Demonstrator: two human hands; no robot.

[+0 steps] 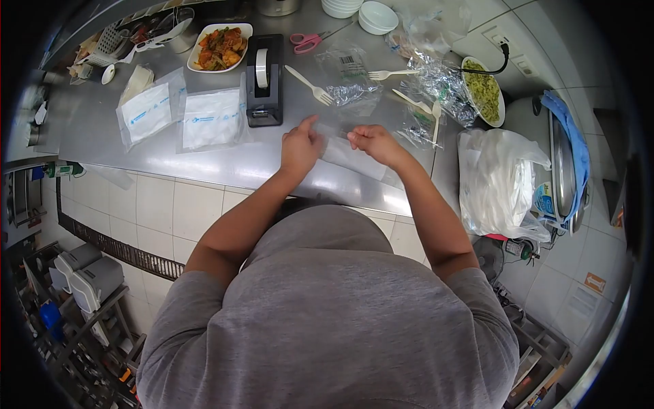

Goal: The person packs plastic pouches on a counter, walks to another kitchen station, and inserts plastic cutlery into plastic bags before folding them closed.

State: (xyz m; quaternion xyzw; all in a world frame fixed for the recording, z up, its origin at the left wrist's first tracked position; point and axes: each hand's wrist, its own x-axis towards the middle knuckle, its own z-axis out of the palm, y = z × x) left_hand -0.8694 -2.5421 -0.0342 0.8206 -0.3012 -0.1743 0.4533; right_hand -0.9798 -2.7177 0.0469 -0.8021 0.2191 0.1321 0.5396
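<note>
My left hand [301, 147] is over the steel counter with its index finger stretched out; the finger side facing the bag is slightly blurred, and I see nothing held in it. My right hand [377, 144] is closed in a pinch, and what sits in its fingertips is too small to make out. Between and below both hands lies a clear plastic sleeve [355, 159] with something whitish inside. A white plastic fork [310, 86] rests just beyond my left hand. The black tape dispenser [265, 82] with its clear roll stands to the left of it.
Two packs of white napkins [210, 118] in clear bags lie left. Behind are a dish of red-sauced food [219, 48] and pink scissors [308, 43]. Loose forks [436, 123] and crumpled wrap surround a green-food dish [484, 92]. A white plastic bag [501, 178] sits right.
</note>
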